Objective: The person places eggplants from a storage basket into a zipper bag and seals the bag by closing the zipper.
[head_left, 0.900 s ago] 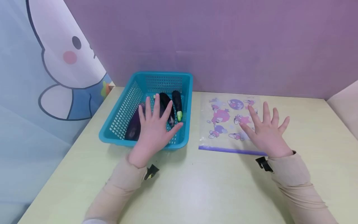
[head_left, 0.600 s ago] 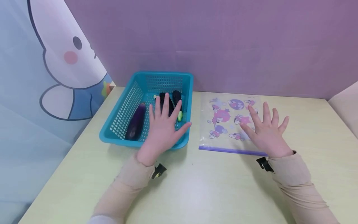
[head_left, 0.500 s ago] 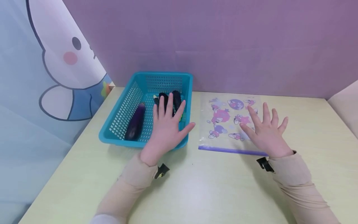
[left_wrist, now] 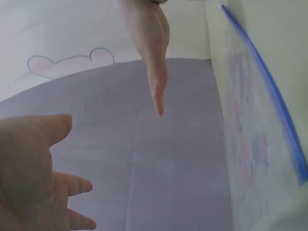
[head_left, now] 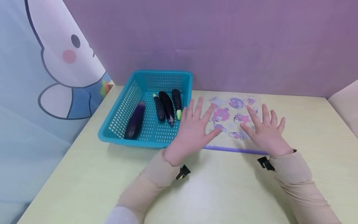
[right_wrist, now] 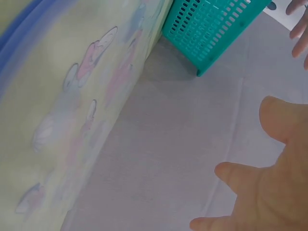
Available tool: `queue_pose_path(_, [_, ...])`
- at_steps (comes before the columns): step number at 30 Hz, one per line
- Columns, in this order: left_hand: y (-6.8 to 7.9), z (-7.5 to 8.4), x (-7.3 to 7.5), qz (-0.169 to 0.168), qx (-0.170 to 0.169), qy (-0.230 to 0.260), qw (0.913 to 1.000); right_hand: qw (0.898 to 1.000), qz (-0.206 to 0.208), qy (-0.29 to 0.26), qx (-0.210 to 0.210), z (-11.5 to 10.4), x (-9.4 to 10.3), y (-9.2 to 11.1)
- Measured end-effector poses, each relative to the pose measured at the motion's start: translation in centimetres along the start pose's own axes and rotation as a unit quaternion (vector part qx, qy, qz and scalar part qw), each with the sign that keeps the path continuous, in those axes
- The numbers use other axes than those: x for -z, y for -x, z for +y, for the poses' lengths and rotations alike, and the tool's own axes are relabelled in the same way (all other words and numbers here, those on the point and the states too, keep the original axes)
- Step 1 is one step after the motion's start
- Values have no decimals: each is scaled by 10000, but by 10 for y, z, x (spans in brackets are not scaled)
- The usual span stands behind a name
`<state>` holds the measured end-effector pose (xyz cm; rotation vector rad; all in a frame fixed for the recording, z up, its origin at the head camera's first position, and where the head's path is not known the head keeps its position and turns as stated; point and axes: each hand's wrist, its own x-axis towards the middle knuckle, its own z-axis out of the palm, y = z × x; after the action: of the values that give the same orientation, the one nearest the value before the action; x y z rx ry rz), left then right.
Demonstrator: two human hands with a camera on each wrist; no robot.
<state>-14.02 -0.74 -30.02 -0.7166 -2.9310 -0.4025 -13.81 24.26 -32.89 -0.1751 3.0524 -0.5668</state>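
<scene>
My left hand (head_left: 193, 130), fingers spread and holding nothing, hovers between the basket and the zip bag in the head view. It overlaps the bag's left part. The right hand (head_left: 267, 132) is spread too, over the right side of the clear zip bag (head_left: 230, 143), which has pink and purple cartoon prints and a purple zip edge. A teal plastic basket (head_left: 112, 139) on the left holds several dark eggplants. A large eggplant (head_left: 135, 122) lies along its left side. Slimmer ones, such as the green-tipped eggplant (head_left: 177, 102), lie to the right.
The pale wooden table (head_left: 84, 180) carries everything. A purple backdrop (head_left: 223, 43) rises at its far edge, and a blue cartoon-printed cloth (head_left: 22, 140) hangs at the left. A pale panel (head_left: 346, 105) stands at the far right.
The left hand has moved right, from over the basket towards the zip bag, uncovering the eggplants. The right hand has barely shifted.
</scene>
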Motion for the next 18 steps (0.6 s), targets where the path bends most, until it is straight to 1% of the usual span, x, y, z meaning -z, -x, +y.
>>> queue_pose_path(3, [-3,10,-5,-202,-107,-111,9997,10000,10,73,8,2,-2,-1])
queue_pose_path(7, [-6,17,-13,-480,-219,-241,9983,9999,-101,140,-2,4,-4,-3])
queue_pose_path(11, [-8,21,-22,-813,-328,-383,9954,9990,-413,156,-17,4,-4,-4])
queue_pose_path(14, [-7,23,-29,-1081,-346,-502,9923,9976,-667,181,25,4,-4,-5])
queue_pose_path(18, [-8,25,-35,-1412,-221,-509,9884,9955,-921,183,115,6,-7,-7])
